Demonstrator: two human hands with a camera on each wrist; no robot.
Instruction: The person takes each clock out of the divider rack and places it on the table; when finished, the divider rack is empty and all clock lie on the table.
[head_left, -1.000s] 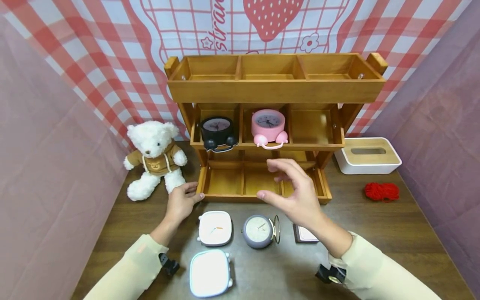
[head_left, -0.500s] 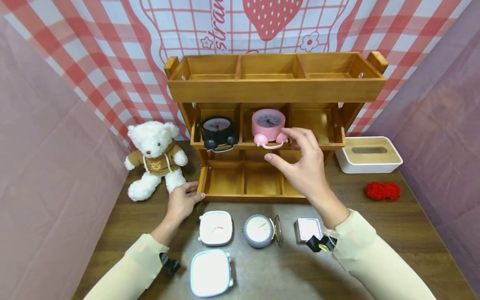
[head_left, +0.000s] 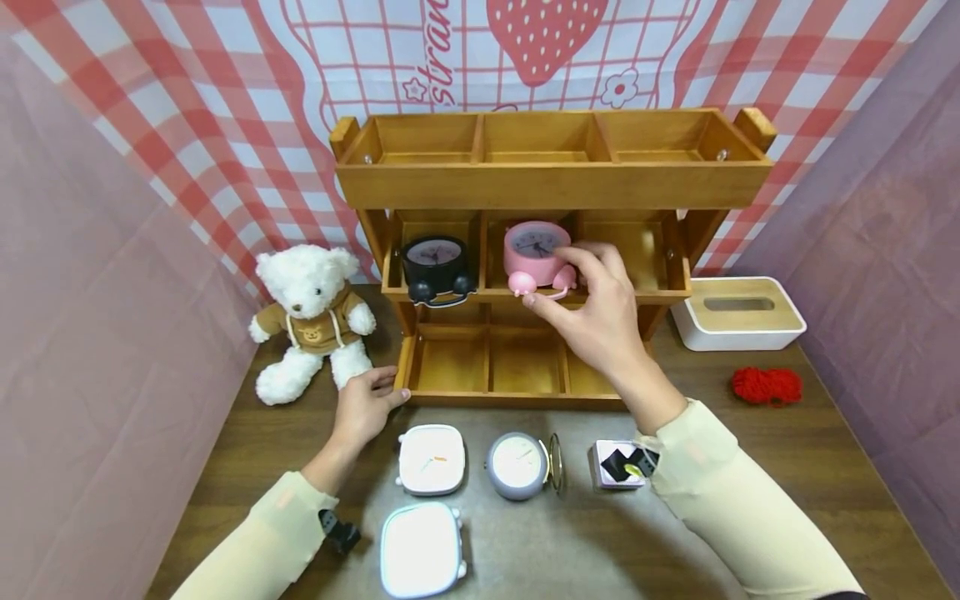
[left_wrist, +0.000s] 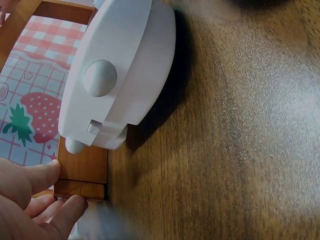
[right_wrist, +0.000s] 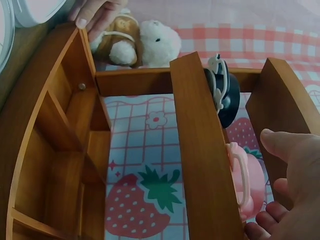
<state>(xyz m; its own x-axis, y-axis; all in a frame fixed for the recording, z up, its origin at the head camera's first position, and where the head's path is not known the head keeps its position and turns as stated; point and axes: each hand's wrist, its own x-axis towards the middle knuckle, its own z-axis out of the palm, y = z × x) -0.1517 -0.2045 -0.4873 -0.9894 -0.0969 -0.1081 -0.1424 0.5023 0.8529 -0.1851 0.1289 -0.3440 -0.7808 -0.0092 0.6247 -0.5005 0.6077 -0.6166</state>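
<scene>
A pink alarm clock (head_left: pixel 532 248) stands in the middle compartment of the wooden shelf's (head_left: pixel 551 183) middle tier, next to a black alarm clock (head_left: pixel 435 260). My right hand (head_left: pixel 558 279) reaches up to the pink clock, its forefinger by the clock's right side and its thumb under the front foot. In the right wrist view the thumb (right_wrist: pixel 280 142) stands apart from the pink clock (right_wrist: pixel 246 185). My left hand (head_left: pixel 366 406) rests on the table with its fingertips against the shelf's bottom left corner (left_wrist: pixel 82 172).
On the table in front of the shelf lie a white square clock (head_left: pixel 430 458), a grey round clock (head_left: pixel 516 463), a white clock with a blue rim (head_left: pixel 420 548) and a small white cube (head_left: pixel 606 462). A teddy bear (head_left: pixel 309 317) sits left; a tissue box (head_left: pixel 738 315) and red yarn (head_left: pixel 767 385) lie right.
My right hand has risen from in front of the bottom tier to the pink clock on the middle tier. The left hand has stayed at the shelf's corner.
</scene>
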